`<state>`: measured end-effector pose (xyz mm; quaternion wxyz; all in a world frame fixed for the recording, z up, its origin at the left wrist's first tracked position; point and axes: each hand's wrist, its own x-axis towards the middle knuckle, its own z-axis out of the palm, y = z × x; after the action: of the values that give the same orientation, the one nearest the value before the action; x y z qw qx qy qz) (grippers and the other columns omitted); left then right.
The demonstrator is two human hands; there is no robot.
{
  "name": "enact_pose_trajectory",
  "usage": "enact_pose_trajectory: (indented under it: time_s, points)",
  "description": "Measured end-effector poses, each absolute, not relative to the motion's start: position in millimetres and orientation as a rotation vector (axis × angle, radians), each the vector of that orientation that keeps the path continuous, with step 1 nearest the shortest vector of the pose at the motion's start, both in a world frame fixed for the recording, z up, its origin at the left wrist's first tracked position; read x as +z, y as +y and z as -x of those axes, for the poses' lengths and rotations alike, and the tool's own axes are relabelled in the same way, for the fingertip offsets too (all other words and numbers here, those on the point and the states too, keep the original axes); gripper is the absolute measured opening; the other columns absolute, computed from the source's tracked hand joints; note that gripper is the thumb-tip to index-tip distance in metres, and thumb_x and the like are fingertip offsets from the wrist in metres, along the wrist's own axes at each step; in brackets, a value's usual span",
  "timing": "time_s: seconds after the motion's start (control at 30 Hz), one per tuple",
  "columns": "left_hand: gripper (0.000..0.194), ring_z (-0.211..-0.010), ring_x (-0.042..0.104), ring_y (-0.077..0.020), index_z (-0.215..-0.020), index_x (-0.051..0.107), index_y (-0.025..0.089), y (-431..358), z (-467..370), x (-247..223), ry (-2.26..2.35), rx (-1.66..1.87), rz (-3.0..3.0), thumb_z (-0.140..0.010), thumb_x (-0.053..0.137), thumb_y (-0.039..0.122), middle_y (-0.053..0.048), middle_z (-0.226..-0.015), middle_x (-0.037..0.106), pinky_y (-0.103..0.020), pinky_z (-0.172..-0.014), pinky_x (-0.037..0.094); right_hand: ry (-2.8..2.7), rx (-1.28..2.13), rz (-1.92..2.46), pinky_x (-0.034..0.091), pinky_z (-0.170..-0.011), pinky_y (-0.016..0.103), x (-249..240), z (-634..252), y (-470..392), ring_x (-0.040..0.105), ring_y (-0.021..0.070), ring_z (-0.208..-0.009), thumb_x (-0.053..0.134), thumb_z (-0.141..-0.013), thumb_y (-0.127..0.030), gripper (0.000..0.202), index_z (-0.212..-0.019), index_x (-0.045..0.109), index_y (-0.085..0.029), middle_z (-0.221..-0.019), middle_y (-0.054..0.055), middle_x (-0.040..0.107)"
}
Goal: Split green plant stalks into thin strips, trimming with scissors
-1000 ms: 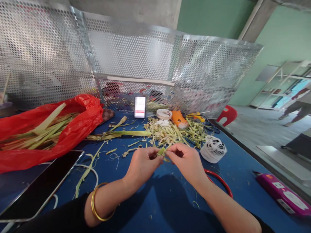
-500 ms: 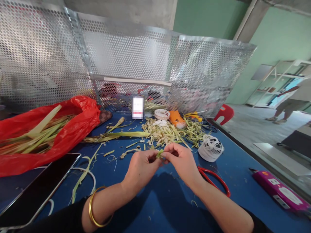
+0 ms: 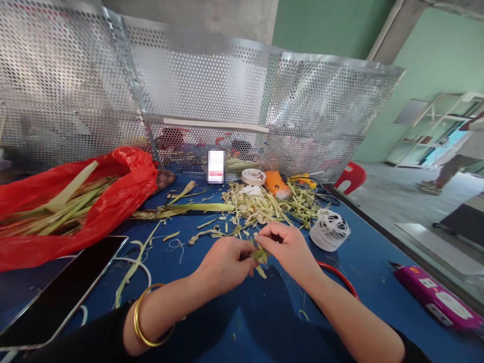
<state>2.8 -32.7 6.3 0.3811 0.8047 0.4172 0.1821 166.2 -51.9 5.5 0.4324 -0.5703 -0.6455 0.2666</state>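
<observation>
My left hand (image 3: 229,259) pinches a small green leaf piece (image 3: 260,255) between thumb and fingers, just above the blue table (image 3: 242,317). Close beside it on the right, my right hand (image 3: 289,247) has its thumb and index finger pressed together at the upper edge of the piece; what lies between those fingertips is too small to make out. Behind both hands lies a heap of pale and green plant scraps (image 3: 257,204). Red-handled scissors (image 3: 338,275) lie partly under my right forearm.
A red bag of long leaves (image 3: 132,176) and a dark tablet (image 3: 71,287) are on the left. On the right are a white string roll (image 3: 328,231) and a purple box (image 3: 434,295). A perforated metal screen (image 3: 204,75) stands behind. A person's legs (image 3: 449,169) show far right.
The green piece now shows more of its length, with strips pointing down and right. My right fingertips have moved up and slightly away from my left fingers. The view has shifted slightly.
</observation>
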Motion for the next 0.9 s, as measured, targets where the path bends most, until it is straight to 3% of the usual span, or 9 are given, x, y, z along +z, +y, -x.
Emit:
enact_pose_trajectory:
  time_s: [0.23, 0.37, 0.53, 0.7, 0.9]
  points:
    - [0.015, -0.051, 0.056, -0.0119, -0.056, 0.06, 0.018, -31, -1, 6, 0.875, 0.275, -1.911, -0.067, 0.05, 0.016, 0.001, -0.054, 0.062, -0.021, -0.051, 0.039, -1.557, 0.683, 1.284, 0.039, -0.061, 0.025, 5, -157, -55, 0.047, 0.0122, -0.061, 0.061, -0.076, -0.025, 0.018, -0.059, 0.056, -0.019, -0.063, -0.002, 0.053]
    - [0.012, -0.052, 0.057, -0.0113, -0.068, 0.06, 0.017, -28, -3, 5, 0.764, 0.321, -1.587, -0.07, 0.059, 0.028, 0.001, -0.058, 0.062, -0.023, -0.055, 0.046, -1.42, 0.763, 1.32, 0.035, -0.05, 0.023, -1, -157, -51, 0.042, 0.0107, -0.053, 0.057, -0.081, -0.032, 0.018, -0.068, 0.056, -0.019, -0.058, -0.004, 0.048]
    - [0.028, -0.044, 0.048, -0.0083, -0.067, 0.062, 0.016, -33, -8, 2, 0.815, 0.33, -1.462, -0.071, 0.062, 0.044, 0.002, -0.055, 0.059, -0.022, -0.048, 0.041, -1.424, 0.769, 1.319, 0.034, -0.048, 0.022, -5, -154, -52, 0.041, 0.0098, -0.051, 0.056, -0.082, -0.033, 0.019, -0.069, 0.056, -0.019, -0.058, -0.004, 0.049]
    - [0.03, -0.042, 0.042, -0.0078, -0.056, 0.06, 0.016, -39, -10, -2, 0.826, 0.323, -1.572, -0.069, 0.063, 0.042, 0.006, -0.045, 0.046, -0.022, -0.046, 0.035, -1.478, 0.754, 1.349, 0.035, -0.051, 0.023, -6, -149, -54, 0.044, 0.0103, -0.053, 0.058, -0.079, -0.027, 0.017, -0.064, 0.056, -0.018, -0.057, -0.004, 0.05]
    - [0.028, -0.04, 0.035, -0.0067, -0.058, 0.058, 0.017, -41, -13, -3, 0.838, 0.4, -1.393, -0.07, 0.063, 0.042, 0.008, -0.044, 0.04, -0.021, -0.045, 0.033, -1.476, 0.707, 1.253, 0.038, -0.055, 0.023, -2, -152, -53, 0.044, 0.0106, -0.056, 0.058, -0.08, -0.026, 0.014, -0.068, 0.057, -0.019, -0.062, -0.003, 0.05]
